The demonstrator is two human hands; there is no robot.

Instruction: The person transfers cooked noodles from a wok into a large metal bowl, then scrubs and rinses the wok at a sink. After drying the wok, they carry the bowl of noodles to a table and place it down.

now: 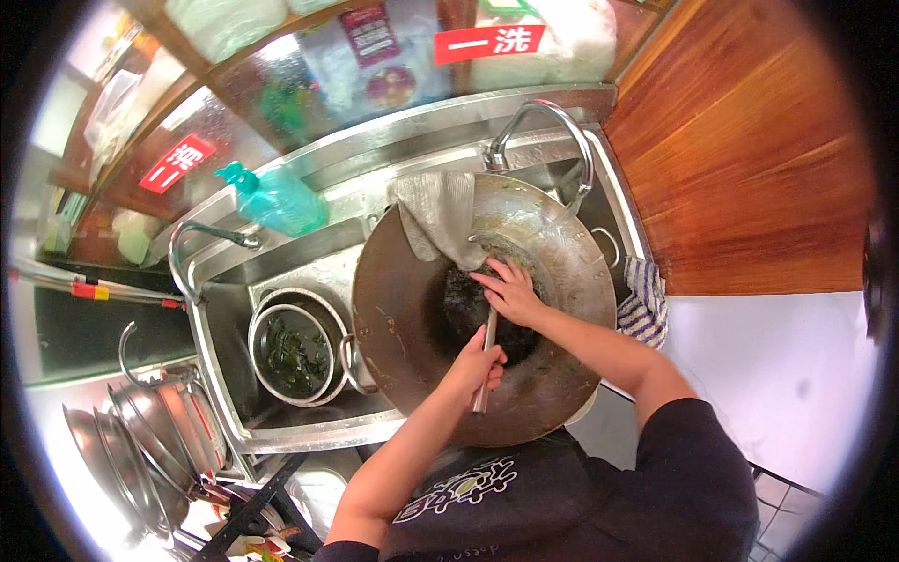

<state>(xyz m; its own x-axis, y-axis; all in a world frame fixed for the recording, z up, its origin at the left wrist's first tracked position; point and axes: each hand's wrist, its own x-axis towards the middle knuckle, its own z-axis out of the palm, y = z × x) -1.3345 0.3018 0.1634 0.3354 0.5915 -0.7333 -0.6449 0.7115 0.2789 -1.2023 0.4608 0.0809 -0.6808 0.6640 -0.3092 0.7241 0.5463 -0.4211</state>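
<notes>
A large round wok lies across the right sink basin, with dark, wet-looking metal in its middle. My left hand is closed around the metal handle of a utensil; its far end reaches under my other hand and cannot be made out. My right hand is spread over the wok's middle, fingers apart at the upper end of the handle and close to a grey cloth. That cloth hangs over the wok's far rim and down inside.
A metal pot with dark green leaves in liquid stands in the left basin. Behind are a teal pump bottle and a curved faucet; another faucet is at left. Stacked metal bowls stand lower left, a striped cloth right.
</notes>
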